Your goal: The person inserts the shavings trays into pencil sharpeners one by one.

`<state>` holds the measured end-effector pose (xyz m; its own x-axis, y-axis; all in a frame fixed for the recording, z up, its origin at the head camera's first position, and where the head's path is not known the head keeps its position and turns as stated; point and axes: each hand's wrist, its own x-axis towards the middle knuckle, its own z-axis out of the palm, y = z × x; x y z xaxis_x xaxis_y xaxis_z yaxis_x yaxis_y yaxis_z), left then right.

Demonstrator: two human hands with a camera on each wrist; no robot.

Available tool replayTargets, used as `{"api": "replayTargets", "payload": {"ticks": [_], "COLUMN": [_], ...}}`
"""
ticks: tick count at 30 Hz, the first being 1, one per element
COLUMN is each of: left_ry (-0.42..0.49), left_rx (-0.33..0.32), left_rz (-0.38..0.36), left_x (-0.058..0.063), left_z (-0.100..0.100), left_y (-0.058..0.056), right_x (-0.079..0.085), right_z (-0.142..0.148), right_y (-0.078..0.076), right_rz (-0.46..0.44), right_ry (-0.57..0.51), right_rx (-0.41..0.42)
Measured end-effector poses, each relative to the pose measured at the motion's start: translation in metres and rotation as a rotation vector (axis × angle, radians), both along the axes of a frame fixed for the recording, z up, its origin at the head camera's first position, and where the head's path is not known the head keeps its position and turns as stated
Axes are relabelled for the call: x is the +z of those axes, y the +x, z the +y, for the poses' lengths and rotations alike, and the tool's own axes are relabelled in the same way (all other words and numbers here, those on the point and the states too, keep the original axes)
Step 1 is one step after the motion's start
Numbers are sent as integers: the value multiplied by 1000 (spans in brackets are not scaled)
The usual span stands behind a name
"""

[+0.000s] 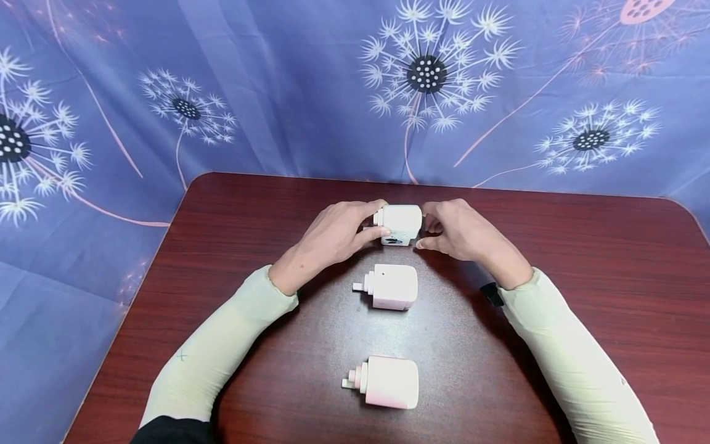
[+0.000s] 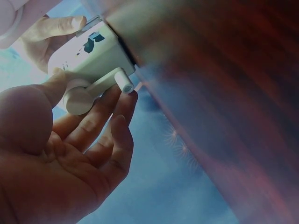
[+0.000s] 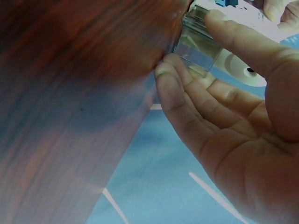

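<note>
A white, squarish pump bottle (image 1: 402, 217) with a dark printed picture lies on its side near the table's far edge, between both hands. My left hand (image 1: 339, 229) grips its pump end, thumb on the near side. In the left wrist view, the pump's spout (image 2: 125, 81) sticks out beside the fingers. At the opposite end, my right hand (image 1: 461, 229) pinches a clear plastic part (image 3: 198, 46) on the bottle's base between thumb and fingers. Part of the base is hidden behind that hand in the head view.
Two more pump bottles lie in a column nearer me, spouts pointing left: a pale pink one (image 1: 395, 287) in the middle and a white-and-pink one (image 1: 391, 382) closer. The dark red wooden table (image 1: 599, 296) ends at a blue dandelion-print cloth (image 1: 310, 92).
</note>
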<state>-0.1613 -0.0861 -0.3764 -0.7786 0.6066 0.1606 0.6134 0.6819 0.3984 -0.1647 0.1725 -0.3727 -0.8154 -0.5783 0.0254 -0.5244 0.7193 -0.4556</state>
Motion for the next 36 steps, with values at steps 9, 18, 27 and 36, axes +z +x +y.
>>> {"api": "replayTargets", "payload": {"ticks": [9,18,27,36], "left_ry": [9,11,16,12], "left_rx": [-9,-13,-18,-18], "left_rz": [4,2,6,10], "left_x": [-1,-1,-1,0], "left_z": [0,0,1,1], "left_y": [-1,-1,-2,-1], "right_x": [0,0,-2,-2], "right_z": [-2,-7,-9,-11], "right_y": [0,1,-2,-1], "right_rz": [6,3,-10,5], "right_ry": [10,-6,-5,-11], "right_rx": [-21,-27,-19,-34]}}
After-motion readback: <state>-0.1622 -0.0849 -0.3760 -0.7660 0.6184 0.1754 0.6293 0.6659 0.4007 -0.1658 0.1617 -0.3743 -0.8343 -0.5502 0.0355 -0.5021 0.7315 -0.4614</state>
